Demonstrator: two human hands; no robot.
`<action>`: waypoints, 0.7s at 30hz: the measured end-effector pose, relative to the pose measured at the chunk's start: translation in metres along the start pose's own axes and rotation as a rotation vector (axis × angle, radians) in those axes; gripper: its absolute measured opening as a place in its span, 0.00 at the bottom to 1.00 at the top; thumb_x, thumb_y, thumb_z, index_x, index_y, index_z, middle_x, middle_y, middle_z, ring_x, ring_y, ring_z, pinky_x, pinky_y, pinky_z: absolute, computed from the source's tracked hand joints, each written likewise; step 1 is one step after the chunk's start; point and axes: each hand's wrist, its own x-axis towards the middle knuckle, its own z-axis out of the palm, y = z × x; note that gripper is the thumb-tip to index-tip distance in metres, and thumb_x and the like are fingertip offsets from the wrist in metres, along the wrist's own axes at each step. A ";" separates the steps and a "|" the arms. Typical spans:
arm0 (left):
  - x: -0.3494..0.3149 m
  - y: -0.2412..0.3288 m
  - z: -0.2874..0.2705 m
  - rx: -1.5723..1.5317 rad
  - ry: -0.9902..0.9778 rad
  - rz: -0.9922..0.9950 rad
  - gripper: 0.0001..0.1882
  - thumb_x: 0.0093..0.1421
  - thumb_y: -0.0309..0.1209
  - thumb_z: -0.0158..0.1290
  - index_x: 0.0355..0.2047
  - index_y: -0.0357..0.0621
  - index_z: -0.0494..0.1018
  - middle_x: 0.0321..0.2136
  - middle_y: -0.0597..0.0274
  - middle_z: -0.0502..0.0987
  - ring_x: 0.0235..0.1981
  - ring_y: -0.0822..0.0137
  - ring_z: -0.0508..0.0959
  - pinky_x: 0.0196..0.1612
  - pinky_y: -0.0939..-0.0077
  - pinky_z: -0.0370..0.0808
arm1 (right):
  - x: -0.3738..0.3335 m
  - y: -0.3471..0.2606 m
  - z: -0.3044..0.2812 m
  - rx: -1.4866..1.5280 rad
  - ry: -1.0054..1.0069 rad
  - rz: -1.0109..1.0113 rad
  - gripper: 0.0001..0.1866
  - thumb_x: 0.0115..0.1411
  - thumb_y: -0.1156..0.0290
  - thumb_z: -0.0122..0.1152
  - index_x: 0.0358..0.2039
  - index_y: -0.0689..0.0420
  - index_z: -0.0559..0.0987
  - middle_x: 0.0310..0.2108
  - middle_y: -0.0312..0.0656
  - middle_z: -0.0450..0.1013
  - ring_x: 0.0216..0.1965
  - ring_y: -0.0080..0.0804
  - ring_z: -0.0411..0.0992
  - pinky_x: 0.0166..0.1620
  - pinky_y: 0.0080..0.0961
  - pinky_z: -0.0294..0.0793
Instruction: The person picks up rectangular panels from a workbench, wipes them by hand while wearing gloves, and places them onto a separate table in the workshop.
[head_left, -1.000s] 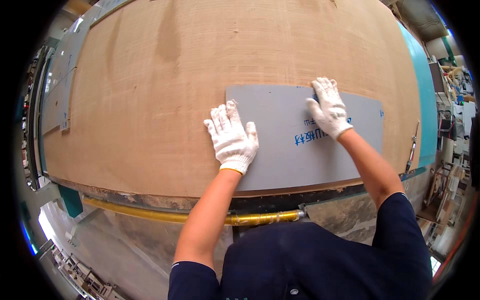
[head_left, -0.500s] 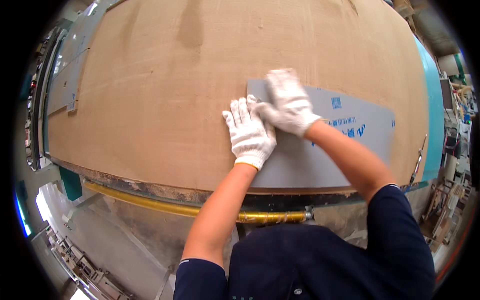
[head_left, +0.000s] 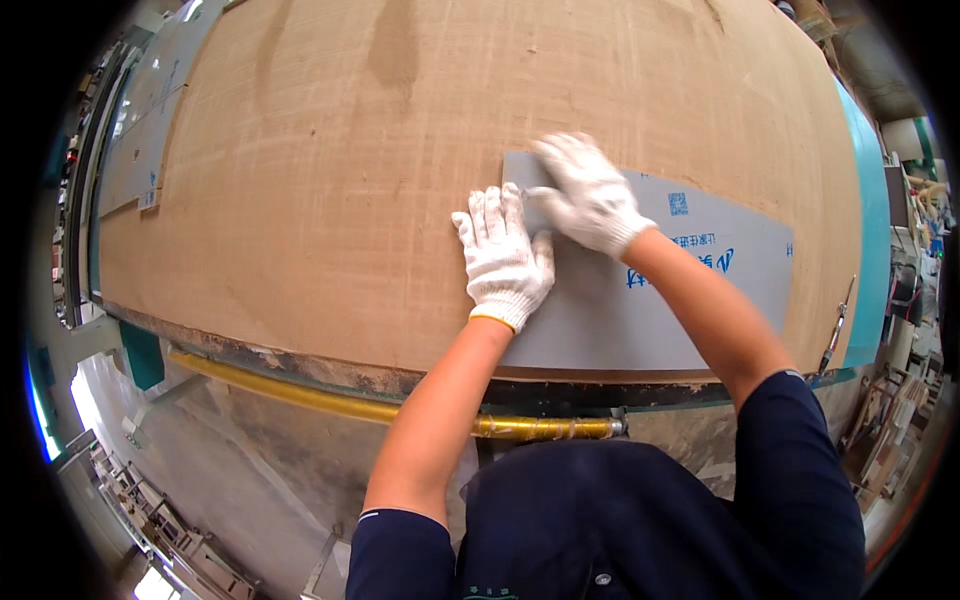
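Grey sheet (head_left: pixel 600 325) flat on the wooden board (head_left: pixel 330 200), near edge by the board's near edge. Left hand (head_left: pixel 505 255), white-gloved, lies open across the sheet's left edge, gripping nothing. Right hand (head_left: pixel 590 200), gloved, blurred, open and empty over the sheet's far left part; contact unclear. Slim tool (head_left: pixel 838 328) lies right of the sheet.

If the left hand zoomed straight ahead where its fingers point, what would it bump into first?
Probably nothing: the left hand points forward over the tan board, and that way looks free to the picture's top edge, though the hand's exact height is hard to tell.
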 end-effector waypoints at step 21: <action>0.014 -0.022 -0.026 -0.334 -0.359 0.649 0.54 0.62 0.72 0.48 0.70 0.36 0.64 0.75 0.39 0.57 0.78 0.38 0.47 0.78 0.41 0.38 | -0.077 0.058 -0.022 -0.257 0.094 0.171 0.36 0.65 0.55 0.64 0.69 0.61 0.68 0.71 0.55 0.63 0.76 0.55 0.53 0.79 0.48 0.47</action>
